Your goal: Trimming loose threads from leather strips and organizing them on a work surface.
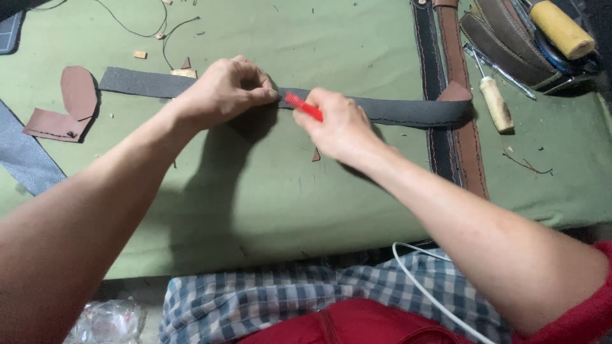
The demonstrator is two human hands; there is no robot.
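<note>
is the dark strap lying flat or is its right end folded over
Folded at the right end: the dark strap lies flat across the green mat, but its tip turns up, showing a brown underside.

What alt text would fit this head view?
A person's left hand pins a long dark strip to a green mat while the right hand holds a red tool against it. Brown straps and a wooden-handled awl lie to the right.

Green work mat [268,191], creased, w/ loose threads. On it: dark grey leather strap [395,111] laid across; brown stitched belts [456,76] at right; wooden-handled awl [496,105]; brown leather offcuts [70,105] at left; small scraps [139,55].
</note>
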